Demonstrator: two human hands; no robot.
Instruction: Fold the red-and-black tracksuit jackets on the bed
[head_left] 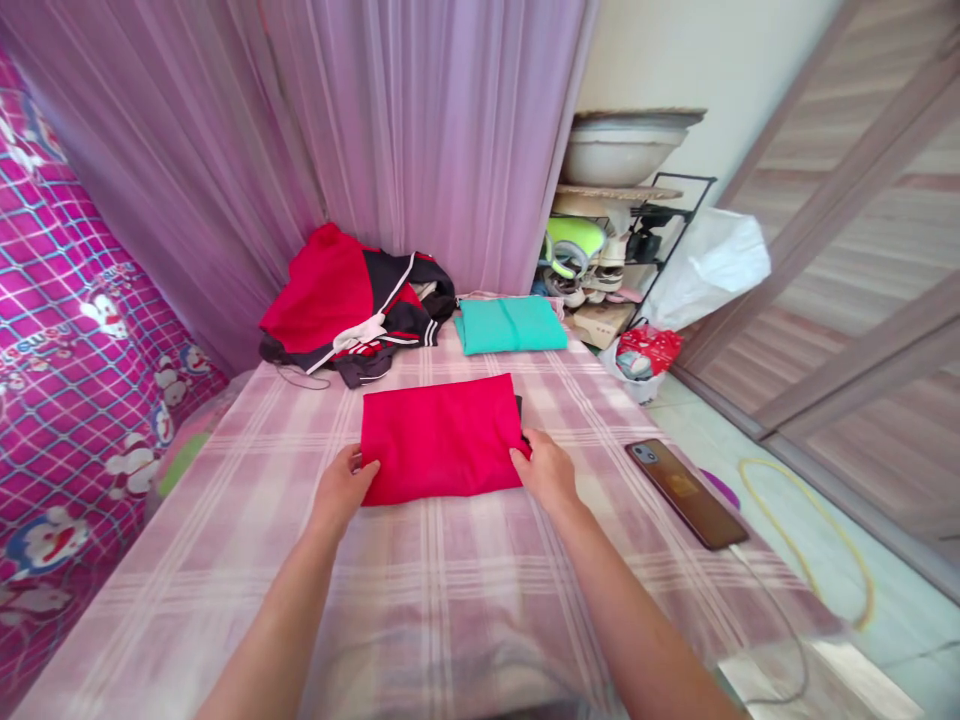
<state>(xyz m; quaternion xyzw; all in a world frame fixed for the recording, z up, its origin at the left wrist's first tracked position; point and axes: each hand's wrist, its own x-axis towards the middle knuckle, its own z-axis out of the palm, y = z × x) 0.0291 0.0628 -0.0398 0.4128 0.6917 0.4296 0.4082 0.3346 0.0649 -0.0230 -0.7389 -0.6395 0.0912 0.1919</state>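
Note:
A folded red garment (442,440) lies flat in the middle of the checked bed sheet, a bit of dark fabric showing at its right edge. My left hand (345,485) grips its left edge, thumb on top and fingers partly hidden beneath. On the opposite side, my right hand (545,465) pinches the right edge the same way. Beyond it rests a folded turquoise cloth (512,325). To that cloth's left sits a loose heap of red and black clothes (330,300) with white stripes.
A phone (686,493) on a charging cable lies near the right edge of the bed (600,600). Purple curtains (420,130) hang behind. A shoe rack (660,230) with basins on top stands at the back right, beside a wardrobe (862,250).

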